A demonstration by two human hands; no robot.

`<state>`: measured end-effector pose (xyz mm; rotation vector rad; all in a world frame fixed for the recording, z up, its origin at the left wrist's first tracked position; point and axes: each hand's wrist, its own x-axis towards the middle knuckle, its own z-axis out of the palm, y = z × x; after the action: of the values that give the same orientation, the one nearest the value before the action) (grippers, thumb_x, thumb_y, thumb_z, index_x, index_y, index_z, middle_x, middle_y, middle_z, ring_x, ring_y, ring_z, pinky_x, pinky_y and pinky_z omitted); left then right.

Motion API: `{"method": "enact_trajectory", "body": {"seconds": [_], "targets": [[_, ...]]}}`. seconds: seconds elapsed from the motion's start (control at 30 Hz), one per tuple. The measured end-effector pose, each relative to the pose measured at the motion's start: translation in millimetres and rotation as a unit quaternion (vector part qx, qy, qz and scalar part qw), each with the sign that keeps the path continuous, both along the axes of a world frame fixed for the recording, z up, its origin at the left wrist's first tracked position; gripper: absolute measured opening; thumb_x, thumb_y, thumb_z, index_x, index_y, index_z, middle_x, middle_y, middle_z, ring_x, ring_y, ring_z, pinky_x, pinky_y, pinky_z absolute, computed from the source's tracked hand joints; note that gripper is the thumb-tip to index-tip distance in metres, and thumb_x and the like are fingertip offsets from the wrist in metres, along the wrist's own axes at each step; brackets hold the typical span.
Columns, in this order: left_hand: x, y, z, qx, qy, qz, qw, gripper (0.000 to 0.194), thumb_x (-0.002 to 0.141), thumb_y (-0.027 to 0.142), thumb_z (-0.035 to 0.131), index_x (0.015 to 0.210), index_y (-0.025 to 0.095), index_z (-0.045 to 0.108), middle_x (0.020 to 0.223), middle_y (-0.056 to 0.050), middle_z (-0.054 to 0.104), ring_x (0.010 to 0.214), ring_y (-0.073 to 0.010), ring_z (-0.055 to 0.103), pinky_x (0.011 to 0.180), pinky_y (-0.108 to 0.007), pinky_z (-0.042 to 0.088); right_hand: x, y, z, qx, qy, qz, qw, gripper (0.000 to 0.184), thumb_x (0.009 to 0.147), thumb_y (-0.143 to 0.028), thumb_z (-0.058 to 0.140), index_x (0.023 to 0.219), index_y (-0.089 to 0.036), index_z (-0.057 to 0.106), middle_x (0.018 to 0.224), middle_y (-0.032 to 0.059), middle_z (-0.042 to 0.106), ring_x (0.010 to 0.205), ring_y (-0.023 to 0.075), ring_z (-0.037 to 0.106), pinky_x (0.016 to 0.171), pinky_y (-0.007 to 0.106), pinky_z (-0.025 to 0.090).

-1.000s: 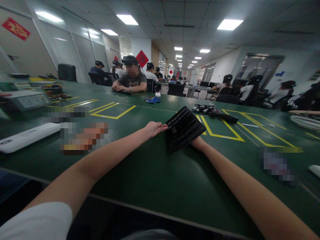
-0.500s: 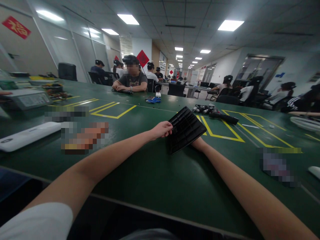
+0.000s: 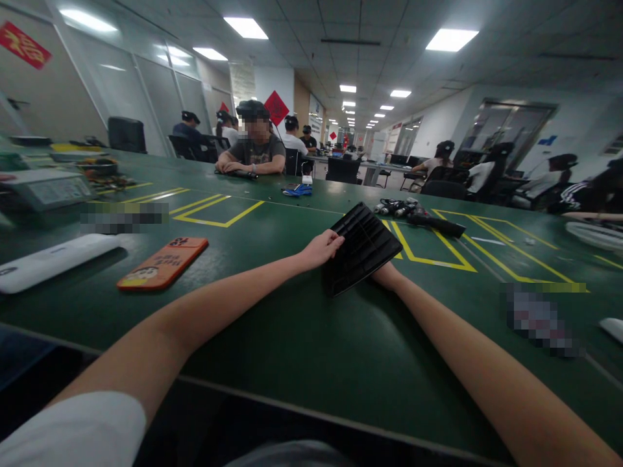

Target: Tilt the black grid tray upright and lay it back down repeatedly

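Black panel [image 3: 366, 245]: tilted over the green table [image 3: 292, 350], ribbed face showing
Left hand [image 3: 322, 250]: fingers curled at the panel's left side; cannot tell if gripping
Right hand [image 3: 386, 275]: gripping the panel's lower right edge, fingers hidden
Phone [image 3: 165, 264]: orange, lying left of both hands

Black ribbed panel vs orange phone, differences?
Look: the black ribbed panel is dark; the orange phone is bright, with printed artwork.
Pose: the panel is held tilted in the right hand; the phone lies flat on the green table.
Size: the panel looks larger than the phone.
Shared: both look roughly rectangular.
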<state>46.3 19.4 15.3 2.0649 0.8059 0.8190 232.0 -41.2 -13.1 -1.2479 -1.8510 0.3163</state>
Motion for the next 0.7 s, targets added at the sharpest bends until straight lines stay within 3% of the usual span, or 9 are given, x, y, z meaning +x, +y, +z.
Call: {"method": "enact_trajectory", "body": {"seconds": [0.13,0.33,0.47,0.7], "targets": [[-2.1,1.7,-1.8,0.002,0.017,-0.023,1.000,0.004,0.081,0.017,0.050,0.081,0.019,0.046,0.056,0.006,0.048,0.052,-0.0096,0.046,0.056,-0.023,0.036,1.3,0.2,-0.6,-0.010,-0.007,-0.018,1.000,0.031,0.079,-0.021,0.056,0.108,-0.023,0.066,0.116,0.0046,0.067,0.127,0.0303,0.044,0.109,0.050,0.028],[-3.8,2.6,-2.0,0.104,0.075,0.037,0.991,0.021,0.087,0.034,0.046,0.074,0.018,0.049,0.060,0.001,0.051,0.058,-0.0134,0.048,0.057,-0.026,0.035,0.3,-2.3,0.8,-0.006,-0.010,-0.012,1.000,0.031,0.079,-0.018,0.056,0.109,-0.019,0.065,0.121,0.0066,0.064,0.127,0.0320,0.043,0.109,0.047,0.029],[-4.4,0.7,-0.5,0.134,0.109,0.032,0.985,0.015,0.086,0.031,0.048,0.082,0.018,0.053,0.068,-0.001,0.056,0.062,-0.0146,0.051,0.058,-0.026,0.036,1.1,-1.2,-0.5,-0.005,-0.024,-0.016,1.000,0.029,0.080,-0.020,0.055,0.107,-0.018,0.066,0.117,0.0077,0.066,0.125,0.0317,0.045,0.108,0.048,0.030],[-1.9,0.0,2.7,0.198,0.214,0.067,0.954,0.041,0.092,0.043,0.030,0.076,0.016,0.056,0.073,-0.005,0.058,0.066,-0.0171,0.053,0.061,-0.027,0.037,5.9,4.7,-7.4,0.026,-0.038,-0.008,0.999,0.034,0.082,-0.029,0.054,0.113,-0.020,0.064,0.124,0.0091,0.062,0.125,0.0308,0.046,0.108,0.051,0.031]]}}
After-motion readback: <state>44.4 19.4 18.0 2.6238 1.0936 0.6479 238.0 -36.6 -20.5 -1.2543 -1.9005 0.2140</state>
